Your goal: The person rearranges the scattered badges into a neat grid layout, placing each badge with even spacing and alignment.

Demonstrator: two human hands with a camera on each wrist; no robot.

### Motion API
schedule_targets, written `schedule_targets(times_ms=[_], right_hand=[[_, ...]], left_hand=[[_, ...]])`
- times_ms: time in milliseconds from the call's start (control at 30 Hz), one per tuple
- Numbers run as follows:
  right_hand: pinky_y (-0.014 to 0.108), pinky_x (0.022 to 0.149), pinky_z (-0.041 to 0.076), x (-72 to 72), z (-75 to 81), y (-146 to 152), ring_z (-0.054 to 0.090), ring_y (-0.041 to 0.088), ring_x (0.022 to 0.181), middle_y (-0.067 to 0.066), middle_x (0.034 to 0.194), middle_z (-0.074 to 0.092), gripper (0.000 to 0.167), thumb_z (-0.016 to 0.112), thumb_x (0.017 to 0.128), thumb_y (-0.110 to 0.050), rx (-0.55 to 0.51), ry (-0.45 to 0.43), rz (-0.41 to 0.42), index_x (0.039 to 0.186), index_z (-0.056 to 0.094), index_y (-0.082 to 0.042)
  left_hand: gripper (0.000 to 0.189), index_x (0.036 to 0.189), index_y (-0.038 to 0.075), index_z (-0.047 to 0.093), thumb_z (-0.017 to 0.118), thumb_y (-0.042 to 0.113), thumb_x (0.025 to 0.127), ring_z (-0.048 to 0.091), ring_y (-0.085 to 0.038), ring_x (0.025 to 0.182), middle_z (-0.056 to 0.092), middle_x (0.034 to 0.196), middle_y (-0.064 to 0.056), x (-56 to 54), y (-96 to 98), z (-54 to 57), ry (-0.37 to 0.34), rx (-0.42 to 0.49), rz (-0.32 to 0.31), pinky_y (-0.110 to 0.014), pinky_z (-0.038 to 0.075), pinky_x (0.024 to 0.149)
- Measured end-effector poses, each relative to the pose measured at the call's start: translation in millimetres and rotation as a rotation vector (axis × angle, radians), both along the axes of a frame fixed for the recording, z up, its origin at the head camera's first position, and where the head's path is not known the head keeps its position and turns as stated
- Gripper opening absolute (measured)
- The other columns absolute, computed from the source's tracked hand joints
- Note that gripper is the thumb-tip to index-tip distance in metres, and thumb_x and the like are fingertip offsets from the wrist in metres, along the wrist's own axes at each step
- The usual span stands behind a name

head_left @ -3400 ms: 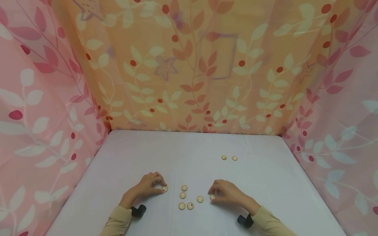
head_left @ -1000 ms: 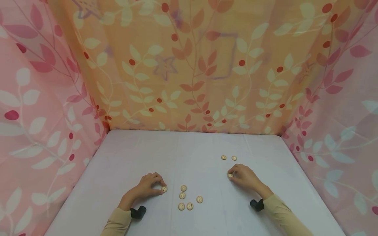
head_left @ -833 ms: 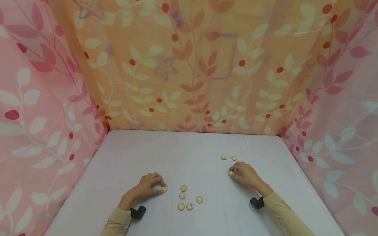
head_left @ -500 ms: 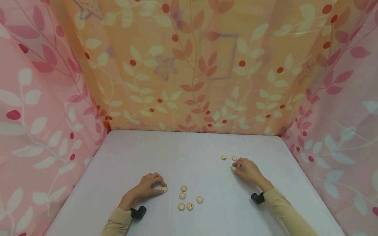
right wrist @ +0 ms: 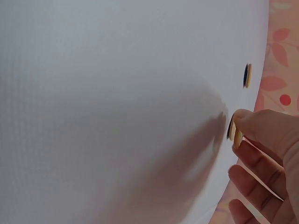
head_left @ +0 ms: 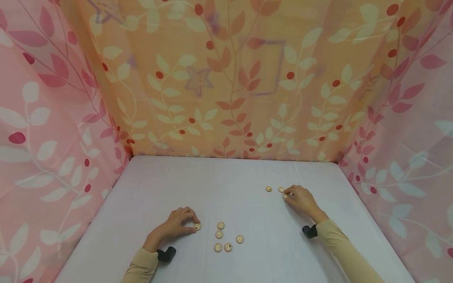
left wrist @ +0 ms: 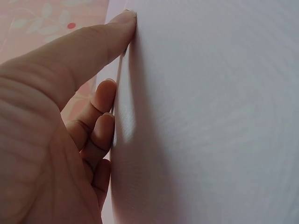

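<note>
My left hand (head_left: pixel 179 221) rests low on the table, thumb and forefinger closing on either side of a small round wooden disc (head_left: pixel 197 226). That disc is hidden in the left wrist view. Farther back, my right hand (head_left: pixel 301 199) pinches another wooden disc (right wrist: pixel 238 138) between thumb and forefinger, slightly raised. It is right beside a disc (head_left: pixel 281 189) lying on the cloth and overlaps it in the right wrist view. A further disc (head_left: pixel 269 189) lies just to the left of that one. The discs are pale with small dark marks.
Several more discs lie between the hands, among them an upper one (head_left: pixel 221 225), a front one (head_left: pixel 228 247) and one set apart to the right (head_left: pixel 240 239). A white cloth covers the table (head_left: pixel 170 177). Leaf-patterned curtains (head_left: pixel 226 78) enclose its back and sides.
My right hand has carried its disc from beside the middle group back and rightward, up to the two discs at the rear. My left hand stays in place.
</note>
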State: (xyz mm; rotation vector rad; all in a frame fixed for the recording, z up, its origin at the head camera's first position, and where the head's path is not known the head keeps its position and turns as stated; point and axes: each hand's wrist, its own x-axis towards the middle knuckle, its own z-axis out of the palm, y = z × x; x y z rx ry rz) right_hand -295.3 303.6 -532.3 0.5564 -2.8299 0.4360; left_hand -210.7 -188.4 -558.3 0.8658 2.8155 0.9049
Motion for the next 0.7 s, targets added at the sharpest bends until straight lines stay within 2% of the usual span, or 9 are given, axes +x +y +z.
schedule_targets(times_ms=[300,700], right_hand=[[0.041,0.067,0.045,-5.4,-1.1,11.4,0.060,0.024,0.078,0.005,0.085,0.066,0.019,0.075,0.073,-0.015,0.015,-0.001,-0.025,0.091,0.072,-0.010],[0.046,0.069,0.046,-12.2,-3.1,22.2,0.061,0.030,0.085,0.010,0.093,0.066,0.016,0.071,0.080,-0.018,-0.018,-0.051,-0.129,0.092,0.072,-0.008]], left_hand=[[0.018,0.092,0.030,0.063,0.073,0.033,0.078,0.043,-0.012,0.097,0.053,0.103,0.013,0.3,0.0,0.8,-0.005,0.005,-0.003,-0.052,0.028,0.089],[0.018,0.092,0.030,0.062,0.072,0.034,0.078,0.043,-0.012,0.097,0.053,0.103,0.013,0.3,-0.4,0.7,-0.011,0.003,-0.001,-0.051,0.029,0.089]])
